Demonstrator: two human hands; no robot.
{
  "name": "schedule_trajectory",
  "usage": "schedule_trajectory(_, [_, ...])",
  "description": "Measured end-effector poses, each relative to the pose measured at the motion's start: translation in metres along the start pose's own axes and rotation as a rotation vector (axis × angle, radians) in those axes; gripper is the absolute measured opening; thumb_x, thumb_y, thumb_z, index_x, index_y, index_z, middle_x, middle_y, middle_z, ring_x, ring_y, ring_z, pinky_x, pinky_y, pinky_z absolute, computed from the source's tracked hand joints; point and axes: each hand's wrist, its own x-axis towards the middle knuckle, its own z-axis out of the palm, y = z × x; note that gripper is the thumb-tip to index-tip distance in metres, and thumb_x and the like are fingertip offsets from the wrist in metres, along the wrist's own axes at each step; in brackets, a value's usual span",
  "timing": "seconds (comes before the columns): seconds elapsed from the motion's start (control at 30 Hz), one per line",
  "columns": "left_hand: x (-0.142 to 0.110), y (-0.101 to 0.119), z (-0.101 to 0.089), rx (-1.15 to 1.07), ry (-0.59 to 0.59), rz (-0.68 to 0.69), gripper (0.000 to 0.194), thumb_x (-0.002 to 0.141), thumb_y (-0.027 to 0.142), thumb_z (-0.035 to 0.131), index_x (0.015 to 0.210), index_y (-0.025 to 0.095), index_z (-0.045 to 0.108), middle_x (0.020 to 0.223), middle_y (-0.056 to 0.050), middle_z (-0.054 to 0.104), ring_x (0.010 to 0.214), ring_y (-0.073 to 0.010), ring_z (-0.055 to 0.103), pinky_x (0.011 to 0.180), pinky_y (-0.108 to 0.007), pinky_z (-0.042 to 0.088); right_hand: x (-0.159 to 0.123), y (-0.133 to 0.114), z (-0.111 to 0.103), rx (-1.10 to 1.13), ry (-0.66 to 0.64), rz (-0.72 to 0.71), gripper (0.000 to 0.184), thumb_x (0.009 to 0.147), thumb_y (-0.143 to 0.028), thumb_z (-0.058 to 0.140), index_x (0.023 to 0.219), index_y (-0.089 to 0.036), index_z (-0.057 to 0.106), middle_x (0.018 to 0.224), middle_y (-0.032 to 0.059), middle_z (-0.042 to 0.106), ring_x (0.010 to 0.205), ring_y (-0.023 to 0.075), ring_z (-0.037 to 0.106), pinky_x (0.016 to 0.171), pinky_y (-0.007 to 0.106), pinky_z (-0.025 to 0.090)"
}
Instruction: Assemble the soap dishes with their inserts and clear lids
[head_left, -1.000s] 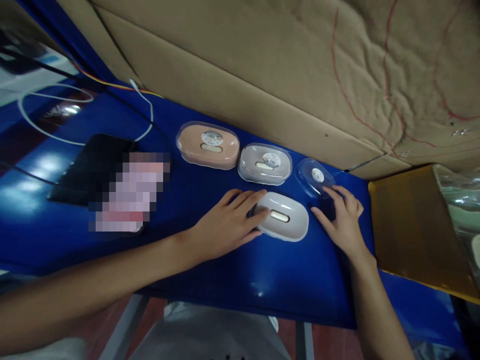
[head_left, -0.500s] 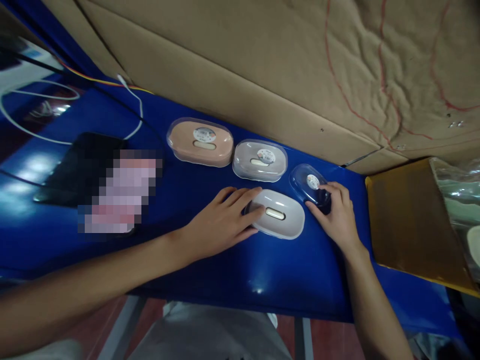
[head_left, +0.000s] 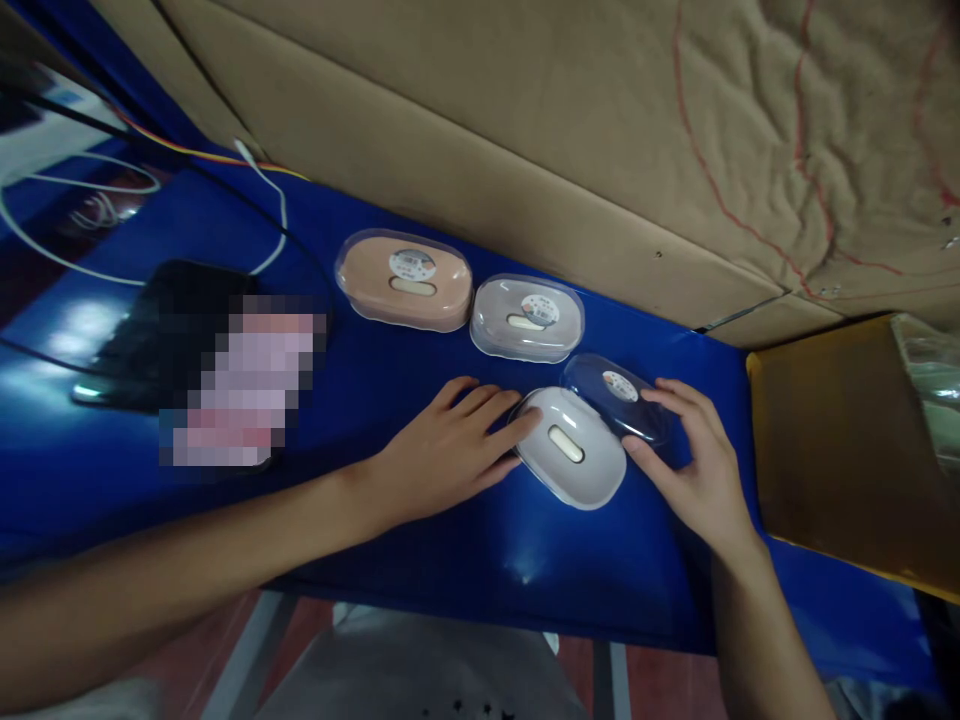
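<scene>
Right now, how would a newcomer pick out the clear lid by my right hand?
On the blue tabletop, find your right hand. At its fingertips lies an oval, stickered clear lid beside the pale dish nearest you. Unlike the peach dish and grey dish, it shows only blue beneath.

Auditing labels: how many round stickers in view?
3: first sticker above the peach dish, second sticker above the covered grey dish, third sticker on the clear lid at the right hand. Others may be hidden.

dish (head_left: pixel 596 468) partly hidden by left hand (head_left: pixel 450 437), screen (head_left: pixel 244 385) pixelated, box (head_left: pixel 840 450) cropped
</scene>
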Motion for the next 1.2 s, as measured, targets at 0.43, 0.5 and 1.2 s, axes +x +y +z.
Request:
schedule_trajectory(0.43, [0.0, -0.001, 0.001, -0.086, 0.08, -0.057, 0.033, 0.103, 0.035, 0.072, 0.125, 0.013, 0.06, 0.155, -0.027, 0.059, 0.135, -0.0408, 0.065, 0.109, -0.059, 0.054, -0.012, -0.025, 0.012, -0.035, -0.145, -0.119, 0.054, 0.102, -0.054, 0.073, 0.147, -0.03, 0.056, 0.155, 0.0154, 0.061, 0.143, 0.0375, 0.06, 0.11, 0.057, 0.049])
schedule_trajectory(0.5, [-0.001, -0.002, 0.003, -0.115, 0.093, -0.06, 0.037, 0.103, 0.034, 0.072, 0.128, 0.013, 0.056, 0.154, -0.027, 0.06, 0.134, -0.0407, 0.066, 0.108, -0.059, 0.053, -0.013, -0.026, 0.017, -0.024, -0.173, -0.126, 0.056, 0.102, -0.054, 0.072, 0.148, -0.03, 0.053, 0.155, 0.0156, 0.061, 0.144, 0.0374, 0.06, 0.111, 0.057, 0.049])
schedule_trajectory(1.2, [-0.003, 0.0, 0.006, -0.297, 0.094, -0.153, 0.078, 0.098, 0.03, 0.082, 0.162, 0.021, 0.038, 0.162, -0.024, 0.05, 0.146, -0.0401, 0.058, 0.113, -0.058, 0.059, -0.014, -0.03, 0.02, -0.119, -0.145, -0.281, 0.065, 0.102, -0.048, 0.073, 0.159, -0.03, 0.046, 0.154, 0.0165, 0.062, 0.141, 0.0387, 0.061, 0.11, 0.057, 0.047])
